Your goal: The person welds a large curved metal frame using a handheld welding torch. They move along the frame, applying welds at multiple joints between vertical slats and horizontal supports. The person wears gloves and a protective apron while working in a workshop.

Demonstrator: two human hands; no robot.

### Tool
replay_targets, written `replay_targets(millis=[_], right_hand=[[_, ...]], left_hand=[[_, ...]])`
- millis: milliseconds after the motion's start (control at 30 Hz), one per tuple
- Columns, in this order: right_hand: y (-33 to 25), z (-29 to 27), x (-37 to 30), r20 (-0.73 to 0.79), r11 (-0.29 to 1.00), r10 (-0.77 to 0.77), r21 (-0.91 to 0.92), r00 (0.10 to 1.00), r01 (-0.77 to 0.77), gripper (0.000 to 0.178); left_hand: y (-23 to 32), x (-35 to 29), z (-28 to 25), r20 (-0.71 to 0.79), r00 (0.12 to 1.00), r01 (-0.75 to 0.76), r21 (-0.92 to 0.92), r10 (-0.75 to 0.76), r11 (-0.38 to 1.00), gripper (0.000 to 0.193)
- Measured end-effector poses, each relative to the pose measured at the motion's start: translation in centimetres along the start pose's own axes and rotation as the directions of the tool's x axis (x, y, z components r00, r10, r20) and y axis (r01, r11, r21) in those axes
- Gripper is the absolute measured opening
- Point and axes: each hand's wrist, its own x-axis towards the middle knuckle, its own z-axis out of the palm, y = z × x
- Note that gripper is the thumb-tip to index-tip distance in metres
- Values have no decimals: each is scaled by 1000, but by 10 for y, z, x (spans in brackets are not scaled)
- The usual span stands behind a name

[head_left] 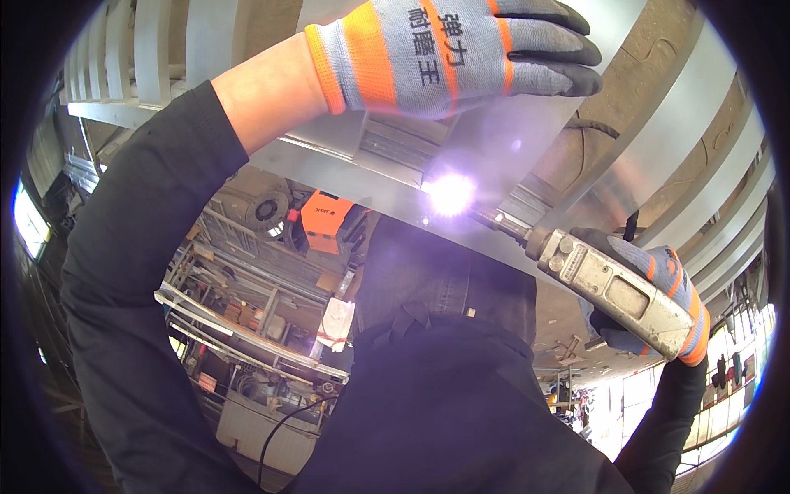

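My right hand (687, 300), in a grey glove with orange bands, is wrapped round a worn metal handheld welding torch (621, 288). The torch points up and left, and its tip meets a dazzling white-violet glare (450, 194) at the edge of a grey metal frame rail (329, 169). Glare hides the joint itself. Above it, my left hand (461, 53), gloved alike with dark fingertips, lies with fingers stretched out over a broad flat metal slat (527, 132). Whether its palm touches the slat, I cannot tell.
More parallel metal slats (679, 123) run along the right and upper left. Below the rail, an orange box-shaped machine (325, 221) stands on the floor beside a dark round reel (267, 212). A rack of long metal stock (239, 317) lies lower left. A black cable (284, 424) curves near my body.
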Motion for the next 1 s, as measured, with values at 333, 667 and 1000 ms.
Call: replay_targets(millis=[333, 667, 1000], right_hand=[[0, 2, -1, -4, 999, -11, -41, 1000, 10, 70], [0, -1, -12, -15, 999, -4, -48, 1000, 4, 73], [3, 0, -11, -1, 995, -18, -99, 1000, 17, 75]], left_hand=[[9, 7, 13, -117, 993, -33, -371, -12, 928, 61], [-19, 24, -11, 25, 999, 11, -874, 23, 486, 61], [18, 5, 20, -166, 985, 61, 555, 39, 830, 56]])
